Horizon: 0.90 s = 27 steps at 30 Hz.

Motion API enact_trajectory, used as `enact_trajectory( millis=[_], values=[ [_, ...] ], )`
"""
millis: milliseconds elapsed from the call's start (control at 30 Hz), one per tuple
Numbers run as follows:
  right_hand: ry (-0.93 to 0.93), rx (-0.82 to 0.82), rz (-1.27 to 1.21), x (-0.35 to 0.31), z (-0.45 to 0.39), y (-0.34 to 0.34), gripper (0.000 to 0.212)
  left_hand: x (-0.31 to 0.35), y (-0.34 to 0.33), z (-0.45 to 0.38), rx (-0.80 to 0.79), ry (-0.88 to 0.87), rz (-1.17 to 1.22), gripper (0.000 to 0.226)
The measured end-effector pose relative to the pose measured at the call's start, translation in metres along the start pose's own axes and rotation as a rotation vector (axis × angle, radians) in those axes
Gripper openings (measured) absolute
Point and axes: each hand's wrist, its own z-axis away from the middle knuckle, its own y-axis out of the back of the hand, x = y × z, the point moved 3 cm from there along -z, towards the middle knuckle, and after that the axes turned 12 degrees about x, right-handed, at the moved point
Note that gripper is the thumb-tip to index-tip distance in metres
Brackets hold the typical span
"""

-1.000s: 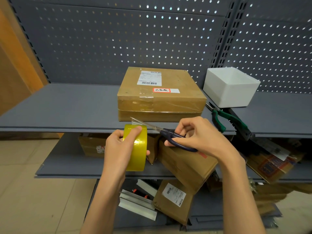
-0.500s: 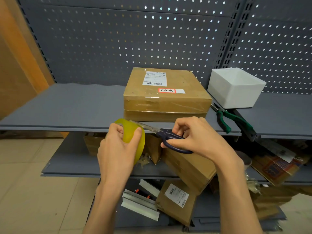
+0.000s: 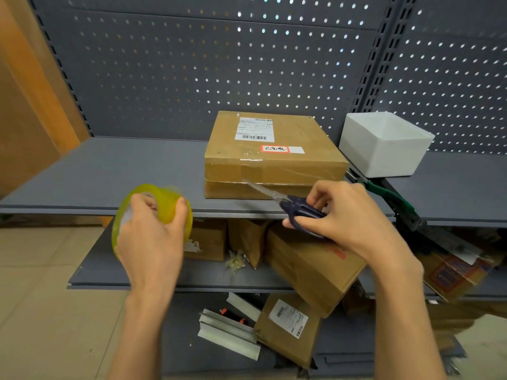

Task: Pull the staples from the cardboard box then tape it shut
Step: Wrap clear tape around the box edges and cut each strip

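Left hand grips the yellowish roll of clear tape at lower left, right hand curls round dark-handled steel scissors | flat brown cardboard box sits mid-frame, already taped | press tape flat, cut well off the box | grey shelf lip close; open room left, white plastic bin crowds right.

Bare shelf left of box

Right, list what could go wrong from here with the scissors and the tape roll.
1. The scissors, gripped in the right hand, point their blades at the taped cardboard box; a slip could slice its tape.
2. The left hand holds the yellow tape roll past the shelf edge, so if dropped it would likely fall to the floor.
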Motion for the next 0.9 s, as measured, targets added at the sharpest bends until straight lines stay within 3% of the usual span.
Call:
enact_trajectory(
  millis=[100, 333, 533, 900],
  values=[
    [-0.056, 0.077, -0.1, 0.007, -0.003, 0.004, 0.04, -0.001, -0.001, -0.007, 0.005, -0.032, 0.047, 0.032],
    [-0.245, 0.499, -0.29, 0.029, -0.002, 0.015, 0.024, 0.004, -0.005, -0.023, -0.016, -0.107, 0.048, 0.04],
    [-0.374, 0.669, -0.137, 0.069, -0.002, 0.02, 0.031, 0.009, -0.006, -0.026, -0.016, -0.188, 0.007, 0.045],
    [-0.545, 0.521, 0.131, 0.1, -0.001, -0.005, 0.026, 0.007, -0.015, -0.032, -0.032, -0.263, -0.046, 0.047]
  ],
)
